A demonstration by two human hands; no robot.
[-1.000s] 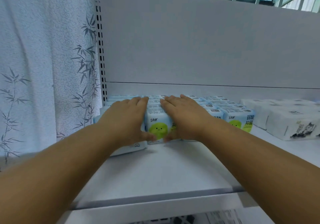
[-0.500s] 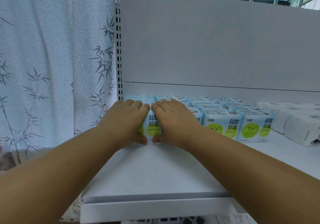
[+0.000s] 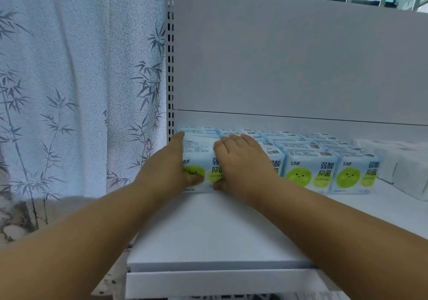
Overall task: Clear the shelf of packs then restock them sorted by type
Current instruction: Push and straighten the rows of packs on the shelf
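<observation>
Blue packs stand in rows at the shelf back, left end. Left hand and right hand clasp the leftmost front pack, fingers curled over it. White packs lie rightward.

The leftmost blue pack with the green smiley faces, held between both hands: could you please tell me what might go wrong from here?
1. The leftmost blue pack with green smiley faces sits flush against its blue neighbour pack; pulling may drag that one along.
2. The left hand and right hand grip soft wrapping, which might slip.
</observation>
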